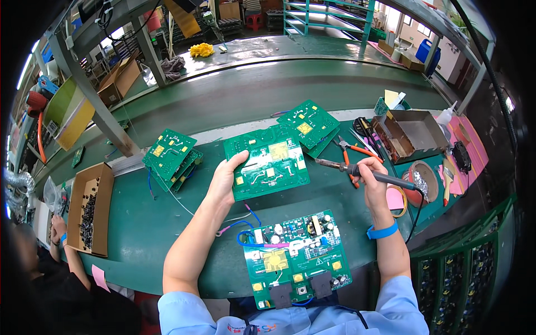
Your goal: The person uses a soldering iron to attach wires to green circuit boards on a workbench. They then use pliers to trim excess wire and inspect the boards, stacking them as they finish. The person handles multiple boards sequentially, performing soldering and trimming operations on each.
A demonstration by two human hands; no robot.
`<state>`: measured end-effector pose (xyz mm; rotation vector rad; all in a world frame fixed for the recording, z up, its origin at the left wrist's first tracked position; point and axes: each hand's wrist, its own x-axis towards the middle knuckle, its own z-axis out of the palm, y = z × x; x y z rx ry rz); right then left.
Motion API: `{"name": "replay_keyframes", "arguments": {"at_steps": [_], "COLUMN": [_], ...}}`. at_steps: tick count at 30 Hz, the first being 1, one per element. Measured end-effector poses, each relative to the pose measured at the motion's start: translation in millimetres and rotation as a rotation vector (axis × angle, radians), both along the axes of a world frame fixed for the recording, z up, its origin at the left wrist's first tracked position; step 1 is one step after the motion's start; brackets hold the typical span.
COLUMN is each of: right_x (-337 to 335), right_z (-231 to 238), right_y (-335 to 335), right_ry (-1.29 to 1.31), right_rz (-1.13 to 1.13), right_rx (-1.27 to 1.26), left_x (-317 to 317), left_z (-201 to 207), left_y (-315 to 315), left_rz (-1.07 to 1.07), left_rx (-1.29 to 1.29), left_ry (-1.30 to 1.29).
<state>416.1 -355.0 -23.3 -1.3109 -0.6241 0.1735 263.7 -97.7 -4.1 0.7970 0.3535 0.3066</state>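
Note:
My left hand grips the left edge of a green circuit board, its thumb lying on the upper face. Soldered traces and yellow patches show on that face. In my right hand is a soldering iron with a dark handle, held like a pen. Its metal tip points left, close to the board's right edge; whether it touches cannot be made out. Nearer my body lies another circuit board, component side up, with blue wires and black blocks.
Stacked boards stand at left, more boards behind. Orange-handled pliers, a parts box and a solder roll are at right. A carton of black parts sits at left, near a co-worker's hand. A conveyor runs behind.

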Motion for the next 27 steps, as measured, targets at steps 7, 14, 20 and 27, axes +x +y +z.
{"name": "replay_keyframes", "arguments": {"at_steps": [7, 14, 20, 27], "right_x": [0.9, 3.8, 1.2, 2.0], "right_z": [-0.2, -2.2, -0.2, -1.0], "right_y": [0.0, -0.5, -0.3, 0.1], "right_ry": [-0.007, -0.008, -0.013, -0.023], "right_rz": [-0.005, -0.011, -0.012, -0.015], "right_rx": [0.002, -0.014, -0.01, -0.027], "left_x": [-4.1, -6.9, -8.8, -12.5], "left_z": [7.2, 8.7, 11.8, 24.8], "left_y": [-7.1, -13.5, -16.7, -15.5], "left_rz": [0.055, 0.229, 0.274, 0.135], "left_rx": [0.235, 0.48, 0.534, 0.176], "left_ry": [-0.05, -0.127, -0.126, -0.093]}}
